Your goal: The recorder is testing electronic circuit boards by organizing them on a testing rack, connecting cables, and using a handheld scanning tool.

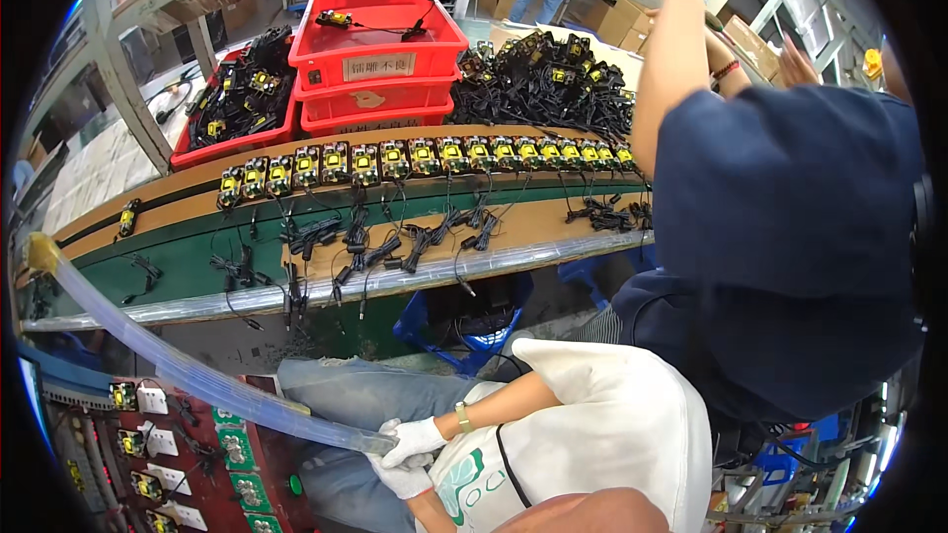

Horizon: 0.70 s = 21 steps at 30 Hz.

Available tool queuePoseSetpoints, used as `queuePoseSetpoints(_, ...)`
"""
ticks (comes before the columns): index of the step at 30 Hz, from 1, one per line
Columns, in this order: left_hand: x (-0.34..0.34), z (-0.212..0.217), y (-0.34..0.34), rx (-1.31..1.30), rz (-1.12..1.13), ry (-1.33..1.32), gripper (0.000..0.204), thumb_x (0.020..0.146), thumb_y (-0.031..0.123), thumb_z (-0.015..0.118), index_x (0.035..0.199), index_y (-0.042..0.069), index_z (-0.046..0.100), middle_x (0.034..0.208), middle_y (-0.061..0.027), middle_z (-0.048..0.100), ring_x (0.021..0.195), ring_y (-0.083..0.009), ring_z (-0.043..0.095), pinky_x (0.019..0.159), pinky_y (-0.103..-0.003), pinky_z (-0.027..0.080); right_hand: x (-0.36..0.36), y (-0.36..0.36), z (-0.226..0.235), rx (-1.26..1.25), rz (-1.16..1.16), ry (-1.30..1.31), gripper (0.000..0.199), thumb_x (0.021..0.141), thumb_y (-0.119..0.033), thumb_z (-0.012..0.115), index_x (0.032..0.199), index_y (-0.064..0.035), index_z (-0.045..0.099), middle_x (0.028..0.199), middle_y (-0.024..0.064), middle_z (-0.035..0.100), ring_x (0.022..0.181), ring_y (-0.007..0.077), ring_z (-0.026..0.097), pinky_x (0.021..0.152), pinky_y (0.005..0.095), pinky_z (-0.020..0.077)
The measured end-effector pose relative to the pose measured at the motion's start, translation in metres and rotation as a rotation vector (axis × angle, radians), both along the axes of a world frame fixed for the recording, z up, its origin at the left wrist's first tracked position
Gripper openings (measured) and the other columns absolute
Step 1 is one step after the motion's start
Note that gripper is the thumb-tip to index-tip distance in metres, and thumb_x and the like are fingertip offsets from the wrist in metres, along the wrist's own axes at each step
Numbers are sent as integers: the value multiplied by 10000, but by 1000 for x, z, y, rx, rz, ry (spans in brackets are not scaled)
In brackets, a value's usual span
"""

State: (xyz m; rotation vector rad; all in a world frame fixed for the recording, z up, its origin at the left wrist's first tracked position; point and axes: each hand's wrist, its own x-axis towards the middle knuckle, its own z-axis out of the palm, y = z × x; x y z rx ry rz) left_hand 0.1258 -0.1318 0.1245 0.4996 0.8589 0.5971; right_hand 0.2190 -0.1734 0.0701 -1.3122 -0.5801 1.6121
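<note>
Pretty clearly an electronics assembly line in a factory: a long green conveyor belt, a row of little circuit boards with cables along its far edge, stacked red bins, cardboard boxes behind.

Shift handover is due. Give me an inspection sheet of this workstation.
Surface: green conveyor belt between brown ledges.
Job's things: clear hose, its end gripped by a co-worker's white-gloved hands.
Clutter: row of yellow circuit boards; stacked red bins.
Hands: the wearer's own, nothing seen.
Cables: black cords hang over the belt edge; tangled pile behind.
Surroundings: person in dark blue reaching up; cardboard boxes.
</note>
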Motion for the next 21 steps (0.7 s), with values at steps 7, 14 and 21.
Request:
queuePoseSetpoints(7, -4, -15, 4, -34, -82, -12, 536, 1088, 416, 382, 1225, -9, 680, 1120, -116, 718, 924, -193, 661, 775, -274, 521, 9, -1, 18, -37, 76, 190, 203, 941, -291, 745, 842, -158, 629, 570, -7, 552, 407, 101, 411, 349, 296, 279)
queuePoseSetpoints(14, -9, 8, 11, -67, -80, -108, 592, 1101, 454, 348, 1252, -16, 675, 1160, -132, 723, 993, -206, 671, 857, -279, 522, 15, 6, 32, 27, 137, 93, 247, 965, -309, 744, 848, -116, 645, 655, 19, 623, 475, 122, 481, 407, 288, 344)
queuePoseSetpoints(21, -1, 27, 45, 145, -73, -44, 513, 1089, 404, 443, 1298, -6, 670, 1140, -157, 729, 1051, -218, 673, 900, -289, 513, 34, 19, 63, 150, 262, -24, 248, 942, -345, 734, 931, -114, 643, 767, 49, 652, 597, 184, 520, 557, 346, 427)
